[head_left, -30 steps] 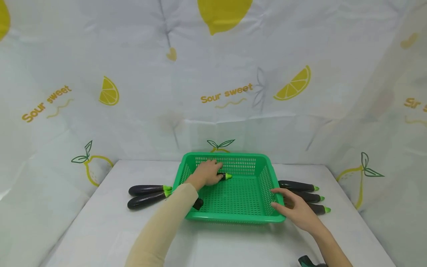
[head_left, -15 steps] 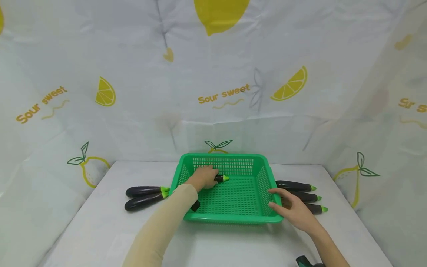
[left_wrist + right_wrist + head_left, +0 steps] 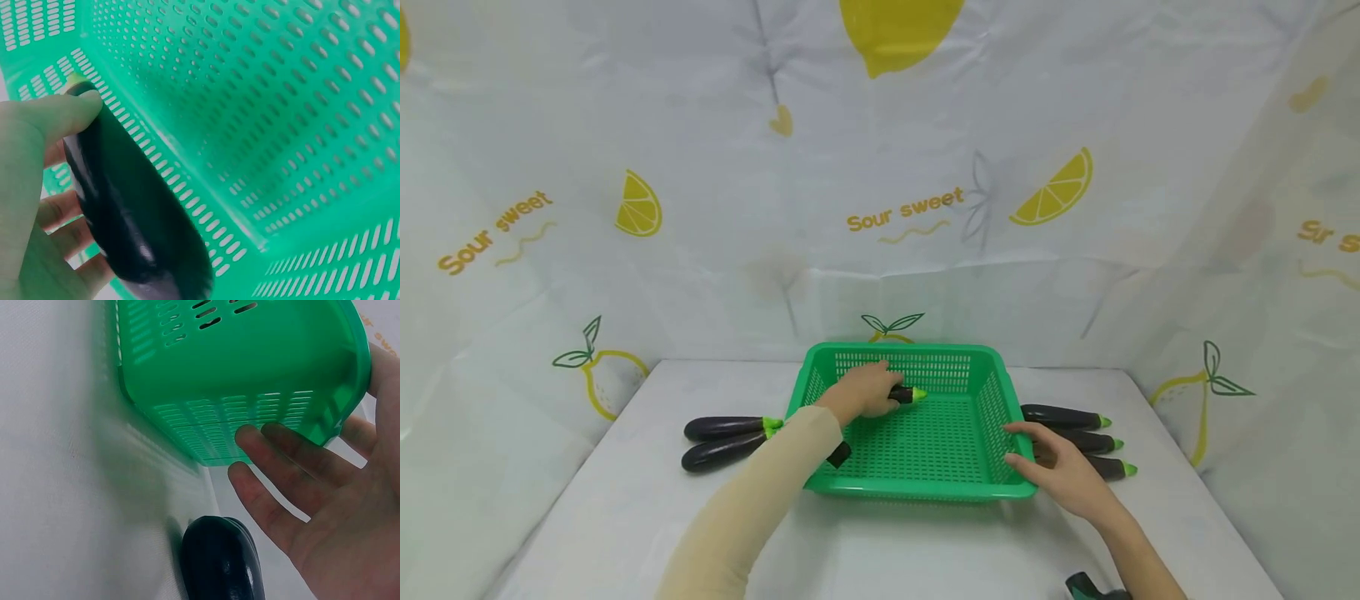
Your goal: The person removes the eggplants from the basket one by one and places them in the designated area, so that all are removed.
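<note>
My left hand (image 3: 867, 390) reaches into a green plastic basket (image 3: 925, 490) and grips a dark eggplant (image 3: 902, 394) near its far left side. The eggplant's green stem end points right. In the left wrist view, the thumb lies over the eggplant (image 3: 134, 200) close to the stem, with fingers curled on its other side. Over the basket's right rim, my right hand (image 3: 1063, 471) holds the wall. Its other fingers (image 3: 281, 465) lie against the outside in the right wrist view. No other eggplant shows inside the basket, though my left arm hides part of it.
Two eggplants (image 3: 722, 429) lie on the white table (image 3: 880, 550) left of the basket. Three more eggplants (image 3: 1063, 417) lie to its right, partly behind my right hand. A patterned white curtain (image 3: 722, 250) hangs behind the table.
The eggplant in my left hand has shifted slightly right and up within the basket. My right hand keeps its place on the rim, and the head view has swung slightly.
</note>
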The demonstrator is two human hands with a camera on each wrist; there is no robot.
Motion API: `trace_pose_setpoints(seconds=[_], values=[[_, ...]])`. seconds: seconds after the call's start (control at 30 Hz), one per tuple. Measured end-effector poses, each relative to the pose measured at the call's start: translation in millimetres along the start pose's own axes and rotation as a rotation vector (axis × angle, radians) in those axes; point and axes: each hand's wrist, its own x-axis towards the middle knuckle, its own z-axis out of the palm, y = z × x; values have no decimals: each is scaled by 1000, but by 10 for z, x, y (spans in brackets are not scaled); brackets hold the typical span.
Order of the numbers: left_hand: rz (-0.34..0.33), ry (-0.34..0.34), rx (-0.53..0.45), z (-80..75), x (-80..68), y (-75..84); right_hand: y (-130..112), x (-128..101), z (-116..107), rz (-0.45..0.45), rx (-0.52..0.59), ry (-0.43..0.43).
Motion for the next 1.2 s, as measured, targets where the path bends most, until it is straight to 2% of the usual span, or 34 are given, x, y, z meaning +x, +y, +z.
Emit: trace_pose_setpoints(seconds=[0.33,0.67,0.97,1.2], values=[[90,45,74,-216,-124,58,17,2,-8,-11,5,6],[149,73,64,-376,-302,77,21,6,4,-20,-8,9],[182,199,-51,-458,-525,-4,16,0,5,-31,-4,10],[218,291,-55,-455,-724,-131,10,-3,-3,-27,0,10]])
